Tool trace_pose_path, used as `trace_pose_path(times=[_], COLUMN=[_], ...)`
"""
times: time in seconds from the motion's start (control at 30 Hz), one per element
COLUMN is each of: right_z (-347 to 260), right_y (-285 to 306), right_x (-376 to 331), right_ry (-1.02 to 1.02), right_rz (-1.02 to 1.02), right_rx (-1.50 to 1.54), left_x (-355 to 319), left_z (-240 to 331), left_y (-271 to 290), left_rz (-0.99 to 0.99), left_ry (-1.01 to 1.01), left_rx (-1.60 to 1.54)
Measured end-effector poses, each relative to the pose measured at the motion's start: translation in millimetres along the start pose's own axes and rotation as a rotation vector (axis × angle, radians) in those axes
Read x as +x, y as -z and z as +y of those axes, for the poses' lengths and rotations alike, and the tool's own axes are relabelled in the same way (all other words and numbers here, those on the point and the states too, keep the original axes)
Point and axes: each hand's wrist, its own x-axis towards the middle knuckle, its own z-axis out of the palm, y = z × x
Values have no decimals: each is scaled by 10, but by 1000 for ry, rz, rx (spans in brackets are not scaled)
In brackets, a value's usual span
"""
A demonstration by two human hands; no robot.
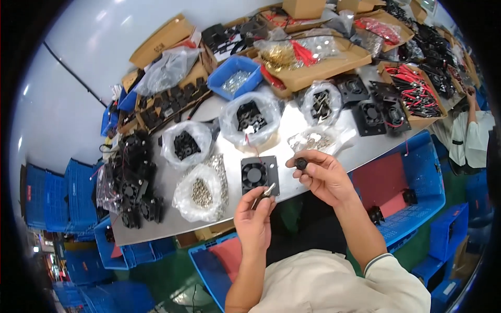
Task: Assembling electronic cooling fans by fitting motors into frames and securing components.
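Between the thumb and fingers of my left hand [254, 221] is a slim silver metal part [270, 189], its tip pointing up; its exact kind is unclear. My right hand [330, 180] pinches a small black round part [301, 163], held up level with the table's near edge. A black cooling fan on a square plate [271, 169] lies at the table edge, just beyond my left fingertips, with a thin red wire running off its far side. Past my right hand, an open clear bag [316, 142] holds small pale metal pieces.
Bags of black parts [187, 144] and of metal fittings [202, 193] stand on the steel table [172, 229]. Fans pile up at left [136, 180] and right [371, 113]. Blue crates [433, 195] flank me below. Another person's sleeve [462, 138] shows far right.
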Motion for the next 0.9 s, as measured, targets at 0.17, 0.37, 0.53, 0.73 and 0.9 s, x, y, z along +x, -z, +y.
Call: trace_pose_path(times=[0.17,0.37,0.53,0.73,0.9], right_z=[270,343,345,561,582], right_y=[6,-131,-242,-207,-143], right_x=[-103,-116,-160,-285,-351], right_ry=[-7,150,371,467,1], right_rz=[107,-11,-61,10,4], right_rx=[-277,-719,-1140,-1103,-667], left_x=[-57,-68,-80,-188,-217], left_z=[-104,-130,-76,-74,23], left_y=[58,144,192,243,236], left_rz=[11,-23,-15,3,-15], left_ry=[22,23,38,282,226], left_rx=[30,43,145,-169,-87])
